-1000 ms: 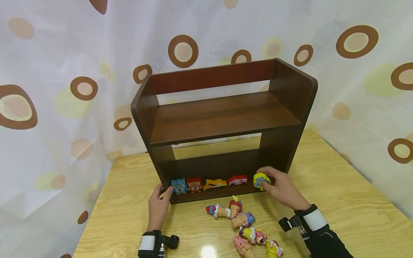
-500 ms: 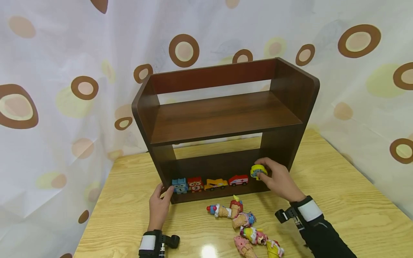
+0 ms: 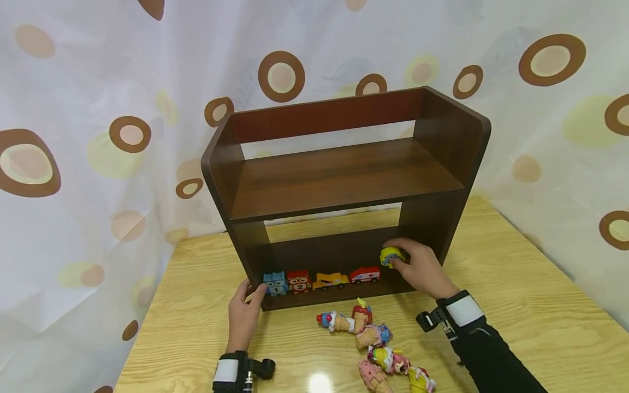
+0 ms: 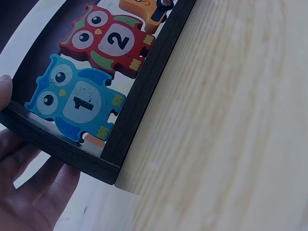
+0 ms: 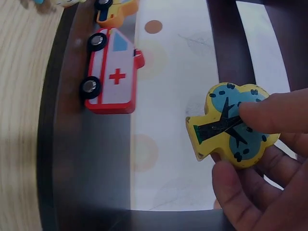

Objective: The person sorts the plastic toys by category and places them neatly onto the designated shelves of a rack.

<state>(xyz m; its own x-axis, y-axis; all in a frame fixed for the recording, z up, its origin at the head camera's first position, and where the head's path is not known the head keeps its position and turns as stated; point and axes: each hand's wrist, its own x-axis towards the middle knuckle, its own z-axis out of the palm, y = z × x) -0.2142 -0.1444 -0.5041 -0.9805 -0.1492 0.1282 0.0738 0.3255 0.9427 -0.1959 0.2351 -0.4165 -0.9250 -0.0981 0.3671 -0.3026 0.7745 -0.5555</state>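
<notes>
Toy tree (image 5: 230,129), yellow-edged with a blue crown and a black trunk, is held in the person's right grip (image 3: 420,266), right of centre in the lower half of the head view. The thumb lies across the tree's printed face and the fingers curl behind it, closed no further than the tree's thickness. In the right wrist view the tree tilts, its trunk pointing left, apart from a red and white toy ambulance (image 5: 115,77) at upper left. The left grip (image 3: 243,316), lower left of centre in the head view, pinches the side panel of a dark wooden shelf unit (image 3: 351,177), thumb inside and fingers outside. Along the unit's lower shelf, from left to right, stand a blue owl marked 1 (image 3: 275,284), a red owl marked 2 (image 3: 299,281), a yellow truck (image 3: 331,281) and the ambulance; the tree is at the right end of this compartment, in front of the back board. At bottom centre, a cluster of ice-cream-cone toys (image 3: 366,338) lies on the pale wooden worktop (image 3: 162,327). Behind, a white sheet (image 3: 334,38) printed with brown rings fills the upper frame.
</notes>
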